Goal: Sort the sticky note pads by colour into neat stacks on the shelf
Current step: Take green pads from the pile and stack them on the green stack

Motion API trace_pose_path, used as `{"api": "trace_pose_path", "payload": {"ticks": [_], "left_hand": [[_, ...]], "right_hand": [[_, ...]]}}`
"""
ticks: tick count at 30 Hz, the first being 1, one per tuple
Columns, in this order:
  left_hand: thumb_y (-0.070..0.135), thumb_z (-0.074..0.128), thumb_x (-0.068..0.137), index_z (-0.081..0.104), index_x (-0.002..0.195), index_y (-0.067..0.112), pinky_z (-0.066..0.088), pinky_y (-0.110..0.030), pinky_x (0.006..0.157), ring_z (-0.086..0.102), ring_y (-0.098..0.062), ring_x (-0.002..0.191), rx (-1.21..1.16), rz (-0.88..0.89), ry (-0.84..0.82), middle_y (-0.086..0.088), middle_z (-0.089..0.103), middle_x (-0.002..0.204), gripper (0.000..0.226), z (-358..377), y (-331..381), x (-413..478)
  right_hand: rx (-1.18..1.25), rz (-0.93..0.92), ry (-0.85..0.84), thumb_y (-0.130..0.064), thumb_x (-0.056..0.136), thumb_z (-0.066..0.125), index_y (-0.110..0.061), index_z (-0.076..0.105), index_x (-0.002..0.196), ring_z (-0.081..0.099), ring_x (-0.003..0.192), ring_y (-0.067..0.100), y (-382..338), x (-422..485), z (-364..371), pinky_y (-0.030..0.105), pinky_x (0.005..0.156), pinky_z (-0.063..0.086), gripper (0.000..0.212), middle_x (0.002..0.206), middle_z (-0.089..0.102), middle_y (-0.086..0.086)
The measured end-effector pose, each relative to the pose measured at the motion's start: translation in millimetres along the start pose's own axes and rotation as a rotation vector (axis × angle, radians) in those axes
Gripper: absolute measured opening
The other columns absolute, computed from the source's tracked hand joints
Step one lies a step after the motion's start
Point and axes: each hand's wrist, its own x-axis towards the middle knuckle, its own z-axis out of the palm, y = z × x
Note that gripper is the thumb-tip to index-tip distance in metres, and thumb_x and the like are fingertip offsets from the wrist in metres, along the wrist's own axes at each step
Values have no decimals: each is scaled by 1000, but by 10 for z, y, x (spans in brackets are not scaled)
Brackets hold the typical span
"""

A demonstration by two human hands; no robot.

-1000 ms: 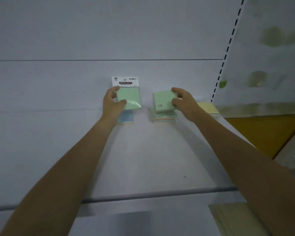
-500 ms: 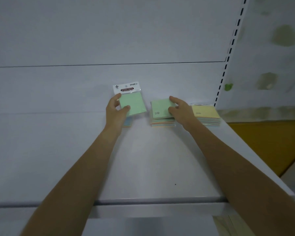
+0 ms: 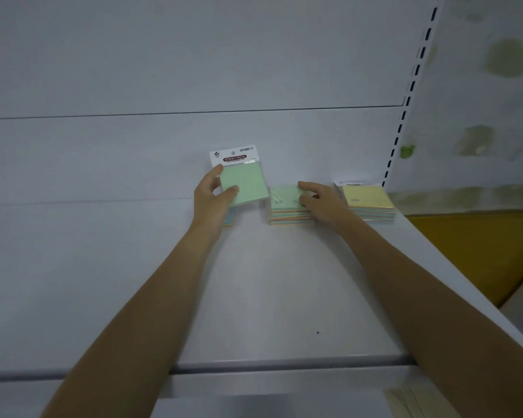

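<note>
My left hand (image 3: 212, 197) grips a packaged green sticky note pad (image 3: 244, 183) with a white header card, held tilted above the shelf. Under that hand a blue pad (image 3: 230, 219) lies mostly hidden. My right hand (image 3: 320, 200) rests with fingers spread on the green top pad of a mixed stack (image 3: 286, 203) in the middle. To the right stands another stack topped by a yellow pad (image 3: 367, 197).
The white shelf (image 3: 254, 297) runs wide, with its front lip near the bottom of the view. A slotted upright (image 3: 405, 116) rises at the right behind the yellow stack. An orange surface (image 3: 480, 251) lies beyond the shelf's right end.
My right hand lowered its green pad onto the middle stack and now lies flat on it. My left hand keeps holding the packaged green pad. The view shifted, revealing the yellow stack.
</note>
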Motion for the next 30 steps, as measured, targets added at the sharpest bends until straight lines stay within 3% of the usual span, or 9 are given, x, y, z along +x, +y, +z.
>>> {"api": "trace_pose_path", "payload": {"ticks": [3,4,7,11,14,17,24,27,30], "left_hand": [[-1,60,83,45,135,13,45,-35,99,54,-19,108,20,-1,-57,-6,54,113,56,83,55,-1],[-1,61,83,45,135,13,45,-35,99,54,-20,110,21,-12,-80,-7,53,114,57,114,69,-1],[-2,62,82,43,136,11,47,-38,95,54,-27,116,30,-49,-170,-13,54,122,59,214,97,-13],[-2,62,81,40,138,5,43,-45,105,51,-30,123,137,-59,-218,-19,53,133,61,379,130,-43],[-2,62,82,38,139,3,42,-34,105,55,-25,114,231,-50,-240,-19,54,130,61,471,164,-44],[-1,60,84,36,139,2,41,-26,95,53,-19,100,287,-67,-292,-20,57,118,61,504,195,-21],[9,53,91,50,126,6,40,-5,54,46,-17,94,416,-104,-349,3,51,87,36,532,147,-52],[13,52,92,52,106,20,37,-6,49,44,-17,92,454,-120,-337,-2,47,97,15,596,152,-58],[18,53,92,48,127,13,43,-18,87,51,-20,111,550,-78,-351,-8,51,117,36,617,100,-27]], "right_hand": [[53,-30,47,-12,87,54,-16,49,131,45,74,9,11,6,-26,7,63,40,45,85,45,-6],[80,-42,69,-11,86,54,-15,49,131,46,75,9,6,-1,-35,6,66,42,45,87,46,-6],[182,-89,129,-9,89,50,-15,48,131,46,97,12,-15,-32,-53,29,95,42,42,122,47,8],[251,-159,170,-8,91,46,-16,45,133,44,109,11,-77,-102,-62,21,96,34,43,138,42,7],[154,-213,166,-11,90,52,-11,40,136,44,123,21,-69,-183,-74,26,104,33,48,139,41,11],[-34,-297,160,-14,87,58,-6,38,137,35,133,27,-63,-247,-95,39,113,26,54,141,40,15],[-316,-354,6,-31,84,63,-8,29,142,22,139,22,96,-624,-208,25,113,12,70,147,31,11],[-356,-286,-52,-41,83,61,-14,22,145,17,141,21,184,-795,-210,27,114,15,78,151,23,6],[-431,-228,-144,-50,82,57,-21,21,146,16,142,21,213,-876,-180,33,115,19,78,151,22,4]]}}
